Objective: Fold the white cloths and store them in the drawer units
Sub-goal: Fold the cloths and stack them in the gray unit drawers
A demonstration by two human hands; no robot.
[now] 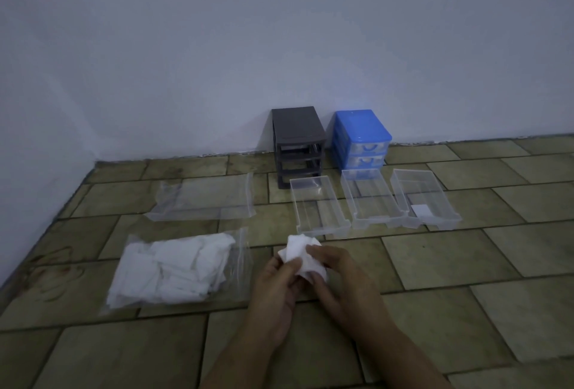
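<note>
**One cloth in hand, three drawers waiting**

Head view: both hands meet at about 6 o'clock. The left hand (281, 280) and right hand (337, 273) each pinch the same small crumpled white cloth (302, 256), fingers curled onto it just above the tiled floor (466, 311). By my reading this is the folding step, barely begun; the next move calls for spreading the cloth flat before creasing it.

At 9 o'clock lies a clear plastic bag of unfolded white cloths (174, 270), with an empty clear bag (202, 197) beyond it at 10 o'clock. At 12 to 1 o'clock three clear plastic drawers (318, 205) sit pulled out; the rightmost (424, 199) holds a small white square. Behind them stand a dark grey drawer frame (296, 143) and a blue drawer unit (358, 140). Nothing blocks the drawers.
</note>
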